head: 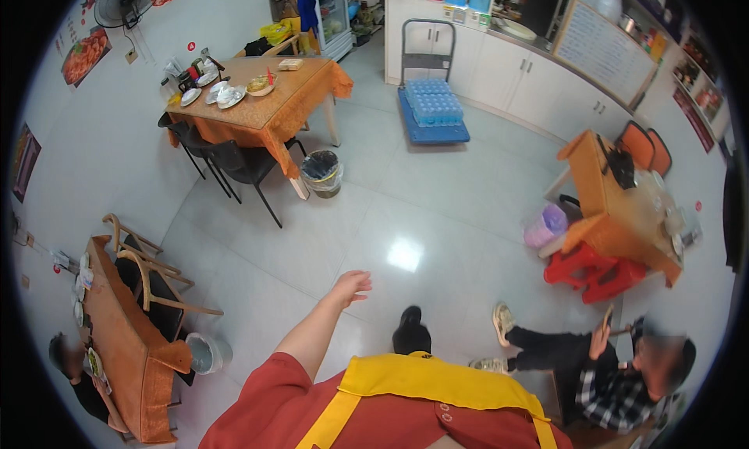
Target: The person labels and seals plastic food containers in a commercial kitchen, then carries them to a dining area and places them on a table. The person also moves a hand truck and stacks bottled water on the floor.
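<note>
My left hand reaches forward over the grey tiled floor, holding nothing, with its fingers loosely bent and a little apart. It touches no object. My right hand is out of view. A yellow apron covers the front of my red shirt, and one black shoe shows beyond it. Farther ahead stands a blue platform trolley with a grey push handle. On its deck lies a pack of bottles with blue contents.
Left, tables with orange cloths hold dishes, beside chairs and bins. Someone sits at the lower-left table. At right, a seated person holds a phone near red stools, a purple bin and another table.
</note>
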Demonstrator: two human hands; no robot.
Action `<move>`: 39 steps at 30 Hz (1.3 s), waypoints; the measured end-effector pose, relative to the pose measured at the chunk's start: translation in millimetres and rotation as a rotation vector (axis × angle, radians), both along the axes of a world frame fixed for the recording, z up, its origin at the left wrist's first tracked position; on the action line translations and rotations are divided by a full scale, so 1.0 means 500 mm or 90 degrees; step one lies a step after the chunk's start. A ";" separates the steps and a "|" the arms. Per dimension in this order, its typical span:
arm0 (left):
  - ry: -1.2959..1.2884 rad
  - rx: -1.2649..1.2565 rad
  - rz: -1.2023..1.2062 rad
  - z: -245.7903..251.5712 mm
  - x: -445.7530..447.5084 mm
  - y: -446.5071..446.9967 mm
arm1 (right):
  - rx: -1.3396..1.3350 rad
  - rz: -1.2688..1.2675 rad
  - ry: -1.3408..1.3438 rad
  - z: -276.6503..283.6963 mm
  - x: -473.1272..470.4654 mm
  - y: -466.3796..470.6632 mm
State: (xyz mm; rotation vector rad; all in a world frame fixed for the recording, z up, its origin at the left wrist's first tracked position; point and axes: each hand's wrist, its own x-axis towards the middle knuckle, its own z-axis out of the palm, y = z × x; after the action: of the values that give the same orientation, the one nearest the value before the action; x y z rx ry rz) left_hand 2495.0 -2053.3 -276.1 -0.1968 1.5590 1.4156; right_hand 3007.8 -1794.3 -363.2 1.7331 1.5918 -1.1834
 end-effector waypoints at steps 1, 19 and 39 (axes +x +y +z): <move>-0.008 -0.028 0.026 -0.028 -0.060 -0.016 | -0.014 0.000 -0.018 -0.014 -0.063 0.056; -0.122 -0.460 0.482 -0.163 -0.793 -0.043 | 0.185 0.047 0.489 0.180 -1.738 0.991; 0.037 -0.069 0.216 0.124 -2.038 1.060 | -0.002 -0.060 0.189 0.014 -2.530 1.531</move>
State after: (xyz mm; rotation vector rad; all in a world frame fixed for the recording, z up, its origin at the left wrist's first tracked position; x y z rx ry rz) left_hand 1475.8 -1523.3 -214.3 -0.5094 1.7096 1.6079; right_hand 1742.6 -1028.7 -356.3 1.7079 1.6876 -1.5483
